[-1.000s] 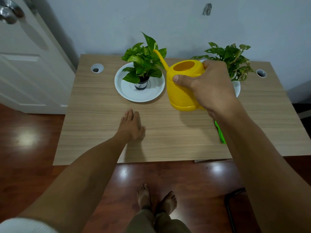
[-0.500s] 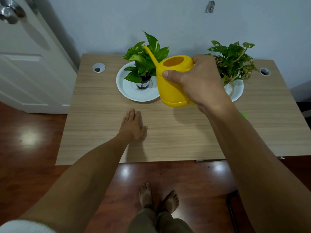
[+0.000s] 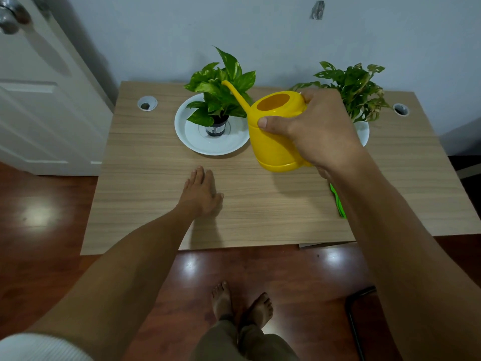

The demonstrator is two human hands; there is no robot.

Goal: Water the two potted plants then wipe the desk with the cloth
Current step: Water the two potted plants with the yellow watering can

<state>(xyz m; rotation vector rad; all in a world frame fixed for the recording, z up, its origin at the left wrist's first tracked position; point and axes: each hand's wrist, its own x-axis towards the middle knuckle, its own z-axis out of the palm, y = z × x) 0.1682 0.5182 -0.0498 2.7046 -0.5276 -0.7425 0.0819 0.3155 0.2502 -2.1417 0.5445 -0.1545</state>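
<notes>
My right hand (image 3: 316, 128) grips a yellow watering can (image 3: 276, 136) held above the desk (image 3: 145, 183), its spout tip among the leaves of the left potted plant (image 3: 221, 82). That plant stands in a dark pot on a white saucer (image 3: 208, 145). The right potted plant (image 3: 354, 87) stands behind my right hand, its white saucer (image 3: 364, 134) mostly hidden. A green cloth (image 3: 338, 201) shows as a sliver beside my right forearm. My left hand (image 3: 201, 192) rests flat on the desk, holding nothing.
Two round cable holes sit at the back corners, the left one (image 3: 147, 103) and the right one (image 3: 400, 109). A white door (image 3: 39, 100) is at the left and a wall stands behind the desk. My bare feet (image 3: 242, 303) are on the wooden floor below the front edge.
The watering can rose toward the left plant, then came back right and a little lower. The green cloth shows again beside my forearm. My left hand has stayed put.
</notes>
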